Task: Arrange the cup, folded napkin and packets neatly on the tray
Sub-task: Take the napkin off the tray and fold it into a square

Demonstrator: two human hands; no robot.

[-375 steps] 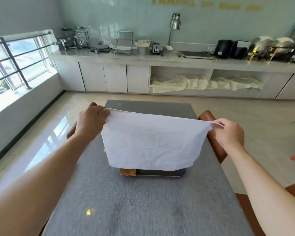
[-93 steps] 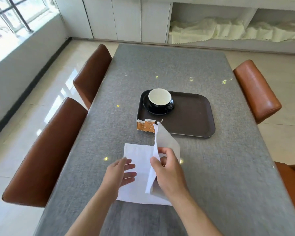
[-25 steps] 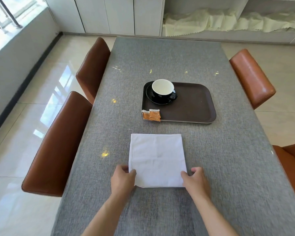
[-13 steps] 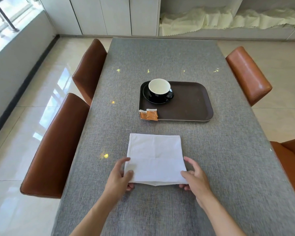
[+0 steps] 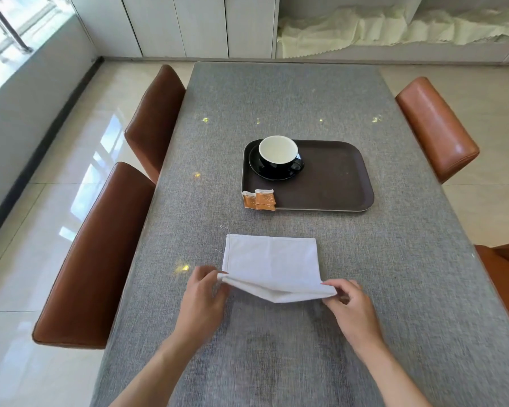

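Pinching the near corners of the white napkin (image 5: 272,264) at lower centre, your left hand (image 5: 202,301) and right hand (image 5: 348,306) lift its near edge off the grey table (image 5: 409,274). Above it, the brown tray (image 5: 335,177) carries the cup (image 5: 279,152) at upper left; orange packets (image 5: 259,200) overlap its lower-left corner.

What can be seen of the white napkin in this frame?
The white napkin is a plain woven cloth with a stitched hem and a loose thread at its far left corner. It lies folded on the grey table, nearer the person than the tray and apart from it. Its far part lies flat; the near edge is lifted, the left hand pinching its left corner and the right hand its right corner, the middle sagging to a point.
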